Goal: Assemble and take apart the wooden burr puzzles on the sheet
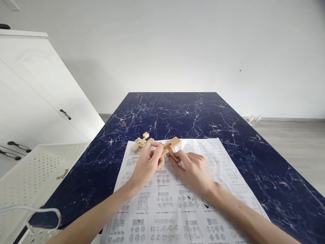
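My left hand (148, 162) and my right hand (191, 167) both grip a light wooden puzzle piece (172, 145) just above a white instruction sheet (175, 200) printed with small diagrams. The left fingers pinch its near-left end. The right fingers hold it from below on the right side. A second cluster of wooden blocks (141, 141) lies on the sheet's far left corner, just beyond my left hand and apart from it.
The sheet lies on a dark blue marble-patterned table (193, 115). A white perforated basket (27, 176) with a small wooden piece (62, 175) in it stands at the left. Behind the basket is a white cabinet (33, 101).
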`<state>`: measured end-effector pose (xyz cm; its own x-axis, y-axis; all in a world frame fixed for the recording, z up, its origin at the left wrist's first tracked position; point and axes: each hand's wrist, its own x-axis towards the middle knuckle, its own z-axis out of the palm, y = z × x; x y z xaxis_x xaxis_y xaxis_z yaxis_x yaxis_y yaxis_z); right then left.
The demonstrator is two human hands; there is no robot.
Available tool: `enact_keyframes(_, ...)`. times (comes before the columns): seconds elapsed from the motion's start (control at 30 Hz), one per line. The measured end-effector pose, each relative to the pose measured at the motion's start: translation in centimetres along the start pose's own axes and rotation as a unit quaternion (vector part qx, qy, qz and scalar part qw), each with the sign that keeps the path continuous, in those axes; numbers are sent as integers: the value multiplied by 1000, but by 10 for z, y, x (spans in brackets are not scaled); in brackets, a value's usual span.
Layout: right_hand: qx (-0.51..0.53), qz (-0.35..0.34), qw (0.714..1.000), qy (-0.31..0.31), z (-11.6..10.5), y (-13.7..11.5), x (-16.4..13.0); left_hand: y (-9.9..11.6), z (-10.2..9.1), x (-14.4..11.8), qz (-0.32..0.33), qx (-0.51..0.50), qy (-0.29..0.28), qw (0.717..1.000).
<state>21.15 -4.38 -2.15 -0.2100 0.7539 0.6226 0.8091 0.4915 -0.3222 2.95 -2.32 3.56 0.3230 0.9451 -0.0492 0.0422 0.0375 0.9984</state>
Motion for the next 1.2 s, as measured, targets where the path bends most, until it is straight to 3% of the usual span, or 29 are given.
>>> enact_keyframes(0.3,23,31,999,-12,1,0,1,-2,-2,3,-12,-25,-3,1000)
enact_keyframes(0.53,18,26,999,5,1,0,0,-7,5,-4,27,0,-6,1000)
enact_keyframes(0.77,19,21,1000,-1,1,-2,1,-5,3,0,1,-33,32,999)
enact_keyframes(1.0,24,29,999,-4,2,0,0,-11,6,-1,-11,-55,-13,998)
enact_keyframes(1.2,83,93,992,-33,-2,0,0,-19,7,2,-55,-45,-51,996)
